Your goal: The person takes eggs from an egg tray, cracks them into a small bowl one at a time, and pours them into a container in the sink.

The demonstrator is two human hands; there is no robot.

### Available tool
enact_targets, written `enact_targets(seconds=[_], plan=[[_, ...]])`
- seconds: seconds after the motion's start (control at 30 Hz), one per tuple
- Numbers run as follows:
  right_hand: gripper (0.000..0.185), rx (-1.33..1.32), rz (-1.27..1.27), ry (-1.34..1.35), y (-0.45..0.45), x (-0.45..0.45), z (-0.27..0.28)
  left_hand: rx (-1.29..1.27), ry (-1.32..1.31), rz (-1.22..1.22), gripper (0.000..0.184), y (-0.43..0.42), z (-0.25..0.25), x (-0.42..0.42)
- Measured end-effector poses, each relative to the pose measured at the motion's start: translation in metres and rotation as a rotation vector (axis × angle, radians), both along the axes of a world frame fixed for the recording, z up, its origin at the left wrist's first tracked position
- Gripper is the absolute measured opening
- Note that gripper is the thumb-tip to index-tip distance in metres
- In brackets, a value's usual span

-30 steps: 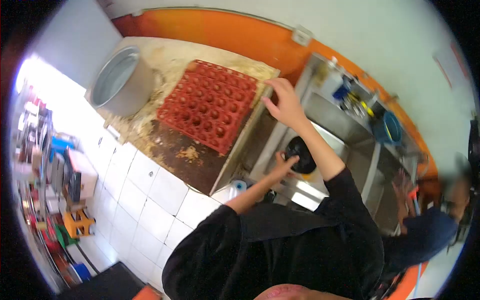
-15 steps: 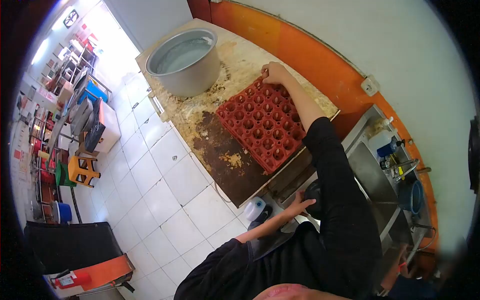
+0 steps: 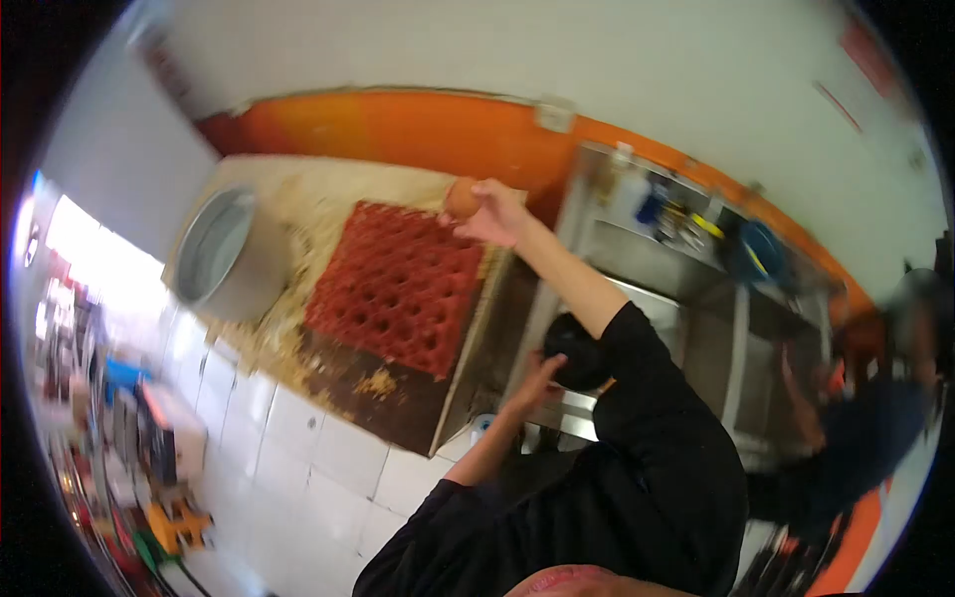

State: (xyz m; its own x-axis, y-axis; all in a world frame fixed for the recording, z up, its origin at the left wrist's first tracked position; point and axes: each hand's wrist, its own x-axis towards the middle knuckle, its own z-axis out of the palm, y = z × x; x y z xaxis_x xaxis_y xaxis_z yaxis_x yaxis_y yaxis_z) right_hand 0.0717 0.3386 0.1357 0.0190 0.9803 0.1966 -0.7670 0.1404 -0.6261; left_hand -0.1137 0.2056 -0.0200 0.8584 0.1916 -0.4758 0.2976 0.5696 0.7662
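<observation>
A brown egg is in the fingers of my right hand, at the far right corner of a red egg tray. The tray lies on the worn tabletop, its rows of cups blurred by motion. My left hand grips the rim of a black bowl near the table's right end, over the sink's edge. My right forearm covers part of the bowl, so its contents cannot be made out.
A large metal pot stands on the left of the worn table. To the right is a steel sink with bottles and a blue basin. Another person in dark clothing is at the far right.
My view has swung to the right, showing more of the sink and another person. My right hand has come up from the tray's far corner, and an egg now shows in it.
</observation>
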Motion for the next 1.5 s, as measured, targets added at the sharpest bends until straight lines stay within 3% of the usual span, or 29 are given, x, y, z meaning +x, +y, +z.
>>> enact_targets(seconds=[0.07, 0.13, 0.27, 0.33, 0.4, 0.47, 0.53, 0.6, 0.7, 0.9, 1.03, 1.13, 1.2, 1.23, 1.3, 1.33, 1.4, 1.43, 1.5], plan=[[0.036, 0.048, -0.067, 0.036, -0.067, 0.009, -0.013, -0.052, -0.008, -0.011, 0.075, -0.009, -0.018, 0.012], [0.034, -0.062, -0.241, -0.103, -0.144, 0.015, -0.025, -0.093, 0.031, -0.056, 0.063, -0.014, 0.011, 0.019], [0.026, -0.415, -0.551, -0.26, -0.299, 0.01, -0.048, -0.151, 0.103, -0.095, 0.058, -0.02, -0.026, 0.044], [0.019, -0.695, -0.754, -0.359, -0.366, -0.003, -0.069, -0.147, 0.008, -0.152, 0.053, -0.035, -0.006, 0.049], [0.021, -0.908, -0.805, -0.56, -0.424, -0.004, -0.112, -0.18, 0.002, -0.187, 0.05, -0.041, -0.015, 0.062], [0.03, -1.286, -1.048, -1.474, -0.471, -0.024, -0.138, -0.207, -0.016, -0.21, 0.045, -0.049, -0.019, 0.066], [0.029, -1.651, -0.826, -1.738, -0.504, -0.045, -0.149, -0.232, -0.016, -0.236, 0.042, -0.059, -0.027, 0.071], [0.026, -1.746, -0.768, -1.766, -0.534, -0.054, -0.174, -0.195, 0.017, -0.245, 0.045, -0.071, -0.031, 0.076], [0.024, -1.701, -0.836, -1.841, -0.554, -0.066, -0.199, -0.183, 0.021, -0.308, 0.046, -0.08, -0.027, 0.078], [0.025, -1.745, -0.894, -1.79, -0.548, -0.06, -0.193, -0.14, 0.029, -0.301, 0.045, -0.089, -0.018, 0.081], [0.025, -1.76, -0.73, -1.792, -0.549, -0.057, -0.198, -0.133, 0.02, -0.315, 0.045, -0.09, -0.012, 0.08], [0.028, -1.776, -0.868, -1.744, -0.545, -0.059, -0.189, -0.107, 0.021, -0.309, 0.046, -0.093, -0.005, 0.079], [0.024, -1.449, -1.362, -1.137, -0.531, -0.059, -0.167, -0.107, 0.037, -0.363, 0.046, -0.095, -0.021, 0.085], [0.024, -1.446, -1.357, -1.138, -0.522, -0.059, -0.154, -0.107, 0.054, -0.423, 0.047, -0.096, -0.029, 0.088], [0.02, -0.889, -1.215, -0.418, -0.507, -0.06, -0.125, -0.089, 0.073, -0.493, 0.048, -0.112, -0.035, 0.095], [0.02, -0.895, -1.213, -0.41, -0.498, -0.061, -0.112, -0.07, 0.087, -0.564, 0.049, -0.123, -0.035, 0.098], [0.014, -0.771, -1.31, -0.842, -0.481, -0.058, -0.093, -0.078, 0.084, -0.567, 0.051, -0.149, -0.024, 0.1], [0.016, -0.844, -1.302, -0.983, -0.478, -0.057, -0.089, -0.081, 0.072, -0.571, 0.053, -0.159, -0.018, 0.102], [0.019, -0.894, -1.319, -1.08, -0.478, -0.058, -0.085, -0.112, 0.042, -0.614, 0.057, -0.17, -0.014, 0.106]])
